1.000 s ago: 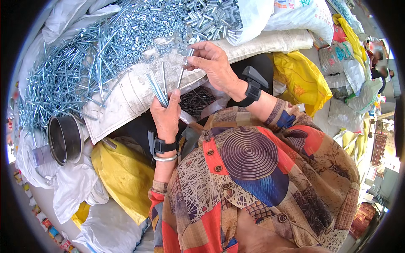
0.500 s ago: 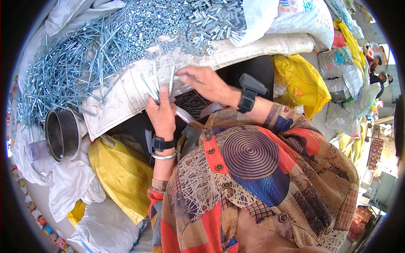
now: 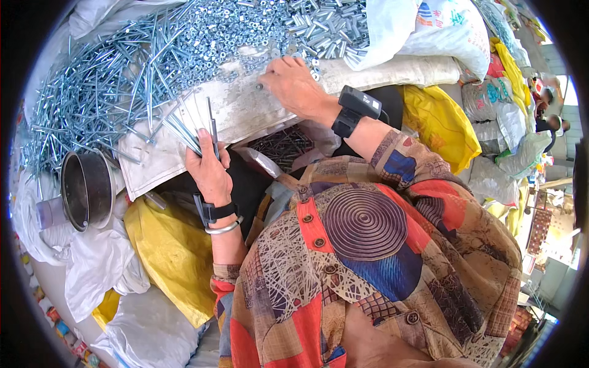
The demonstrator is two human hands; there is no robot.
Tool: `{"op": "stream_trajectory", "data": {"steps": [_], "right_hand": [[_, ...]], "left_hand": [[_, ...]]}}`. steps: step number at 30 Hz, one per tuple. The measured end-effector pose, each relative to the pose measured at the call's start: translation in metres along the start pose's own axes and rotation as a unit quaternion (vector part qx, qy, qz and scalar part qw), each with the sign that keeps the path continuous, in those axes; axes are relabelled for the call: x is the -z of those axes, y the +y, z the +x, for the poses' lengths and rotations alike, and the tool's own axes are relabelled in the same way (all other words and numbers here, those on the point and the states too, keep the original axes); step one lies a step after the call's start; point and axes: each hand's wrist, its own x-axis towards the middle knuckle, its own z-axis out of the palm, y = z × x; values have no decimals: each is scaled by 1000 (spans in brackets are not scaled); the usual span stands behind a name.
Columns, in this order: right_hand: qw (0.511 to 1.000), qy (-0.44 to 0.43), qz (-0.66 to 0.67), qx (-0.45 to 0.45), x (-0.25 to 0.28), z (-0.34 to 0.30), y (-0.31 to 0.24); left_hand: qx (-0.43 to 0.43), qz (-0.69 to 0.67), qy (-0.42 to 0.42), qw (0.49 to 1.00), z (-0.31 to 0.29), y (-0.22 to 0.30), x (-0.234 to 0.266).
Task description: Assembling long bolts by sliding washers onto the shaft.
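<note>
The left hand (image 3: 208,175) pinches metal rods (image 3: 184,136) fanned above the pale cloth (image 3: 245,115), where a slack grip could let one slide out; the right hand (image 3: 294,89), over the cloth (fingertips blurred, so I cannot tell whether they hold anything), might scatter loose washers (image 3: 315,72) beside it. Around them, a white sack (image 3: 448,40) overlaps the tubes (image 3: 331,30), hampering reach there; a dark pot (image 3: 88,191) stands far left, small nuts (image 3: 215,37) beyond.
</note>
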Motion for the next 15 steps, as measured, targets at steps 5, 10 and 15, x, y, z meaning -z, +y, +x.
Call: {"op": "stream_trajectory", "data": {"steps": [5,10,15], "right_hand": [[1000,-6,14,-20,-8,9,-3],[996,-7,77,-49,-16,12,-3],[944,-133,247,-176,-6,42,11]], "left_hand": [[-6,9,12,1000,3,-3,9],[-2,35,-17,999,3,-11,12],[20,17,-9,1000,3,-11,15]]}}
